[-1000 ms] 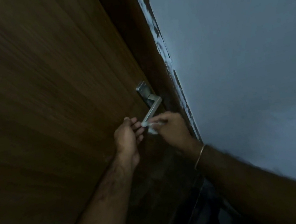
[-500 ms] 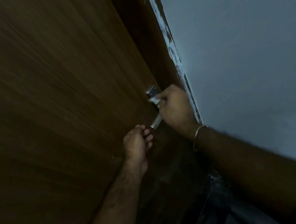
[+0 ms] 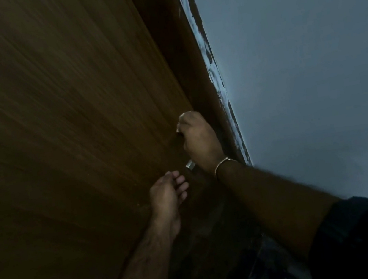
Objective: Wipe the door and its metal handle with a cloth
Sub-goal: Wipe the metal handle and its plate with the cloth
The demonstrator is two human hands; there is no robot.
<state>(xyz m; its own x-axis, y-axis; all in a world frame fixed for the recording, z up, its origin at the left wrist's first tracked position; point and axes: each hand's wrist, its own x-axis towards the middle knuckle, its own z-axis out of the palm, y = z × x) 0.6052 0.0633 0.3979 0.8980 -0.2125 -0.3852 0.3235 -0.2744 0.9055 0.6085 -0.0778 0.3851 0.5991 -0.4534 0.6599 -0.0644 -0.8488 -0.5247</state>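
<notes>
The right hand point(image 3: 198, 137) grips the cloth point(image 3: 180, 118) over the door point(image 3: 68, 133) handle point(image 3: 190, 164); the left hand point(image 3: 166, 194) hangs loosely curled nearby.

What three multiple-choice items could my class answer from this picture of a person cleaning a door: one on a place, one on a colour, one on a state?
1. Where is the right hand?
A. on the wall
B. at the upper part of the metal handle
C. hanging clear of the door

2. What colour is the door?
A. white
B. brown
C. green

3. How is the left hand?
A. gripping the handle's tip
B. holding a bottle
C. holding nothing, fingers loosely curled just below the handle's tip

Answers:
1 B, the hand covers the handle's upper part, leaving only the lower tip showing.
2 B, wood grain in brown, beside a pale blue-grey wall.
3 C, its fingers lie short of the metal and nothing is in them.
</notes>
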